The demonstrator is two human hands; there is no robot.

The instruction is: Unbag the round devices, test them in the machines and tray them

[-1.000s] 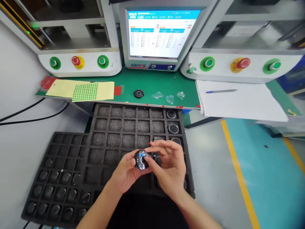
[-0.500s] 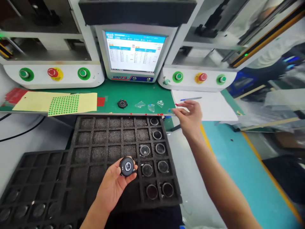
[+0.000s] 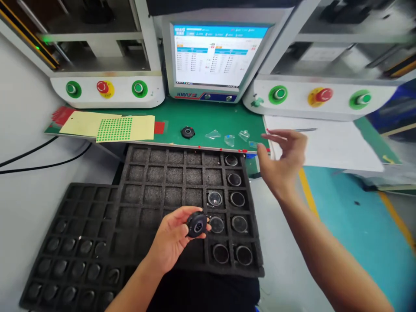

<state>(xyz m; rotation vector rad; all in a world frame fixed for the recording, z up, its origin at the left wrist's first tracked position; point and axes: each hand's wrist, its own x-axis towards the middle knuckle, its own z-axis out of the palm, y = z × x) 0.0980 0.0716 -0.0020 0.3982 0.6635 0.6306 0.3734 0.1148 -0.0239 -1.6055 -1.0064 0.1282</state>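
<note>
My left hand (image 3: 177,236) grips a round black smartwatch body (image 3: 196,225) by its edge above the foam tray (image 3: 156,190), its sensor side facing up. My right hand (image 3: 282,158) is over the front edge of the green bench, thumb and fingers apart, holding nothing. Close to its fingertips lies a small clear film piece (image 3: 253,144) with a blue mark. More clear film pieces (image 3: 229,140) are scattered to its left on the bench. Another black watch body (image 3: 187,132) rests there with its sensor side up. Several round watch bodies (image 3: 237,199) sit in the tray's right-hand compartments.
A lit monitor (image 3: 221,56) stands behind the bench, between button panels (image 3: 107,91) with red and green buttons. Sheets of green dot stickers (image 3: 114,129) lie at left; white paper (image 3: 338,147) and a pen (image 3: 307,129) at right. A second foam tray (image 3: 91,195) is lower left.
The camera view has turned, shifting the scene rightward. My right thumb and fingers have spread further apart beside the clear film. My left hand still holds the watch body, now tilted a little differently.
</note>
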